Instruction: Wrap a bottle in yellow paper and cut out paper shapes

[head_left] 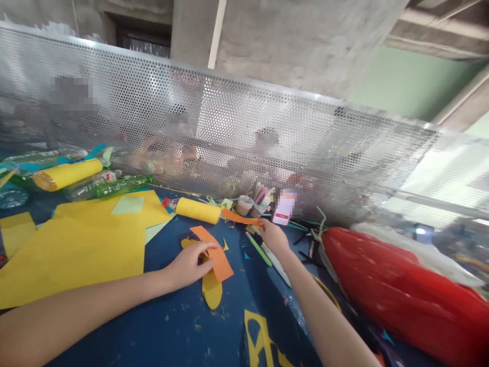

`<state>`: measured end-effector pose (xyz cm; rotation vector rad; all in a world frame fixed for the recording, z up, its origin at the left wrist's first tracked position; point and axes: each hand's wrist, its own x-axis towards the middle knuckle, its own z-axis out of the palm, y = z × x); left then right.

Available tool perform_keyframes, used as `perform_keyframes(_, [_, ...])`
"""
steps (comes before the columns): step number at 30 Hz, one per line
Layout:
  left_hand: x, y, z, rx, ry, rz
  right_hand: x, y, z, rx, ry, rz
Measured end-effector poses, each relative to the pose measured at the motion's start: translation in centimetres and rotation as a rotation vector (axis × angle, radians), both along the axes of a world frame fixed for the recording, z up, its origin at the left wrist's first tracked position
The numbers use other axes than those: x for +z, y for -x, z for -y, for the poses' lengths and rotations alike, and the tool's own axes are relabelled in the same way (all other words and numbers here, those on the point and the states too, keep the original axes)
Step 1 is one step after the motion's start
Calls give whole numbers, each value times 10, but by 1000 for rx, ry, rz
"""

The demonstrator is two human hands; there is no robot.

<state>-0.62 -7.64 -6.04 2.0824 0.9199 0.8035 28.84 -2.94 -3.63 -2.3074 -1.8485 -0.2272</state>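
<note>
My left hand [191, 262] is over the middle of the blue table, its thumb and fingertips on a rectangular piece of orange paper [223, 266]. Partly covered by that paper lies a yellow paper cut-out with rounded ends [212, 293]. Farther off, my right hand [274, 237] pinches the end of a narrow orange strip [240, 218], apparently paper. The strip's other end reaches a clear plastic bottle with a red cap, wrapped in yellow paper [198, 210]. Whether the strip touches the bottle I cannot tell.
Yellow sheets [95, 250] cover the left side. Behind them lie a green bottle [124, 186] and another yellow-wrapped bottle [71, 174]. A phone [283, 206] leans near the perforated metal screen [229, 117]; people sit beyond it. Right: a red plastic bag [401, 285]. Yellow scraps [257, 331] lie in front.
</note>
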Motion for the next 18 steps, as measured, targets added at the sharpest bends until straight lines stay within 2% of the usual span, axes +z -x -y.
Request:
perform_keyframes(12, [5,0,3,7,6,-8,28,-8,7,131,4,-38])
perform_keyframes(18, [-1,-1,0,11,12,50,41,-8,21,130,-39,-60])
